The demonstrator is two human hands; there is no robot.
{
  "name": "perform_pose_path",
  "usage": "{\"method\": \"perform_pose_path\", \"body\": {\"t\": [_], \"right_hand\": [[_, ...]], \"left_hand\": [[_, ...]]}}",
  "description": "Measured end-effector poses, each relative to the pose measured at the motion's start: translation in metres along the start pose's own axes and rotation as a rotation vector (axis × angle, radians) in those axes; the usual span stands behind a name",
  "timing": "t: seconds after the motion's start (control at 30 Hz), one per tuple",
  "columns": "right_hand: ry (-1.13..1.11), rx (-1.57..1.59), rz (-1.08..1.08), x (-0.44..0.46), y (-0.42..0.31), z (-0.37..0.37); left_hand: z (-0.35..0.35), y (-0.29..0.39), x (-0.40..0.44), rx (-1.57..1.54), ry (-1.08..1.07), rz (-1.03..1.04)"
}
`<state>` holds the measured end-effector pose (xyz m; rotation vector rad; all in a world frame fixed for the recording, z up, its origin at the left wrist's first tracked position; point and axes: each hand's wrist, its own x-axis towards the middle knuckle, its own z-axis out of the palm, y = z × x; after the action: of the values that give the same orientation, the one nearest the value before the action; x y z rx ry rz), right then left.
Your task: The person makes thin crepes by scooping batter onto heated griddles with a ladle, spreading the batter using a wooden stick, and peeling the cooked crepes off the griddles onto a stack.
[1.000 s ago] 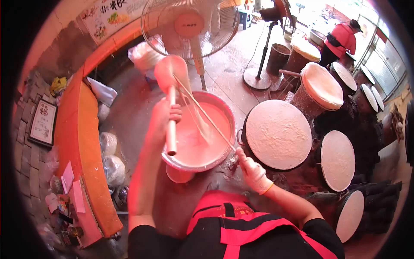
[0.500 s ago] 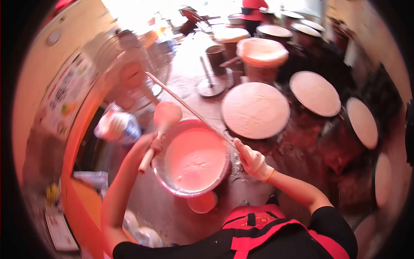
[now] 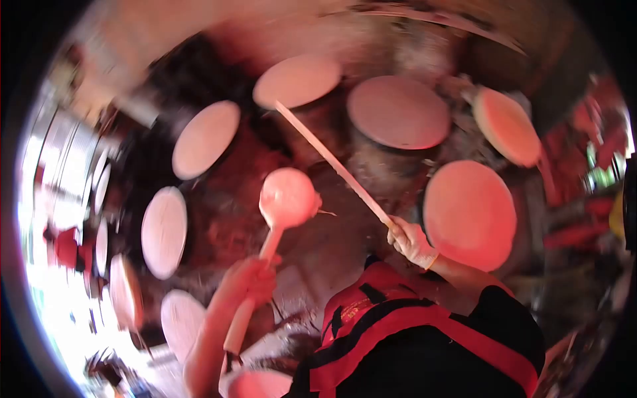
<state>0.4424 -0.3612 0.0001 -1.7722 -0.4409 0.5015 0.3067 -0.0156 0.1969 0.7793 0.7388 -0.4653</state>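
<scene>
Smoke-dark floor and soot-toned walls frame a ring of round griddles, their pale faces blurred at the edges, among them one at your right (image 3: 470, 215), a duskier one ahead (image 3: 398, 113) and another at the upper middle (image 3: 298, 81). At far left, by the bright opening, a person in red (image 3: 68, 249) appears small and blurred.

Your bare left hand (image 3: 251, 282) is closed around the handle of a long-handled ladle (image 3: 288, 192), fingers wrapped, the handle's end jutting out below your fist. The ladle's round bowl is raised over the floor, between the griddles and your apron (image 3: 358, 308); whether it is full or merely coated is not clear. Below, at the lower edge, shows the rim of a tub (image 3: 252, 371) with pinkish contents.

Your right hand (image 3: 413, 244), in a pale glove, is folded around the near end of a long wooden stick (image 3: 335, 162), which slants up and away; its far tip overlaps the upper griddle in view, contact uncertain.

Expect the ladle to pull bowl-heavy, most of all if loaded, and its handle to turn slick if wet: your mid-handle grip suits it, level and firm. The stick looks light and stiff, easily steered from its end, though its thin length could knock a griddle's edge.
</scene>
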Motion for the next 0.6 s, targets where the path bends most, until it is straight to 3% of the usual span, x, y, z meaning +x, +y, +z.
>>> {"method": "perform_pose_path", "body": {"t": [0.03, 0.1, 0.2, 0.23, 0.3, 0.4, 0.5, 0.6], "right_hand": [[0.056, 0.111, 0.072, 0.004, -0.004, -0.025], [0.152, 0.288, 0.007, 0.028, 0.003, -0.067], [0.378, -0.28, -0.339, 0.065, -0.053, -0.133], [0.475, -0.468, -0.421, 0.077, -0.069, -0.151], [0.572, -0.752, -0.394, 0.098, -0.074, -0.179], [0.789, -0.73, -0.223, 0.114, -0.062, -0.203], [0.686, -0.265, 0.258, 0.104, -0.061, -0.212], [0.705, 0.409, 0.41, 0.104, -0.006, -0.191]], "left_hand": [[0.032, 0.03, 0.039, 0.115, -0.036, 0.009], [0.094, 0.082, 0.121, 0.389, -0.111, 0.092], [0.19, 0.119, 0.213, 0.819, -0.111, 0.454], [0.222, 0.125, 0.238, 0.988, -0.022, 0.587], [0.261, 0.137, 0.287, 1.292, -0.015, 0.809], [0.294, 0.134, 0.349, 1.601, -0.19, 1.246], [0.328, 0.109, 0.363, 1.598, -0.203, 0.993], [0.326, 0.087, 0.419, 1.36, -0.235, 0.78]]}}
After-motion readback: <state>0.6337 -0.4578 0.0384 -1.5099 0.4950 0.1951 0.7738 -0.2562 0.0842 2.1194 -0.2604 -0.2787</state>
